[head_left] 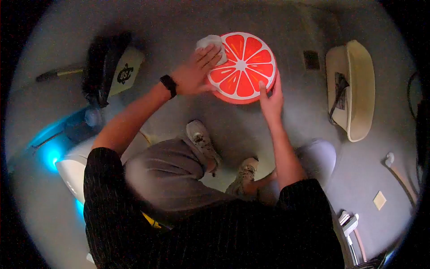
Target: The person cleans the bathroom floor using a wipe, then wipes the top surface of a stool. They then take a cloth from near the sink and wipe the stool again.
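A thick round object with a red citrus-slice pattern on its top face is held out in front of me. My right hand grips its lower right edge, thumb on top and fingers along the side. At the upper left rim, my left hand, with a black watch on the wrist, presses a crumpled white cloth against the face. The cloth covers a small part of the pattern; whether it is fabric or paper I cannot tell. The lower edge of my left hand is close to the rim.
To the left lie a black bag and a cream panel with dark lettering. A white device glows blue nearby. A cream curved object with a dark strap stands at right. White cables and plugs lie lower right.
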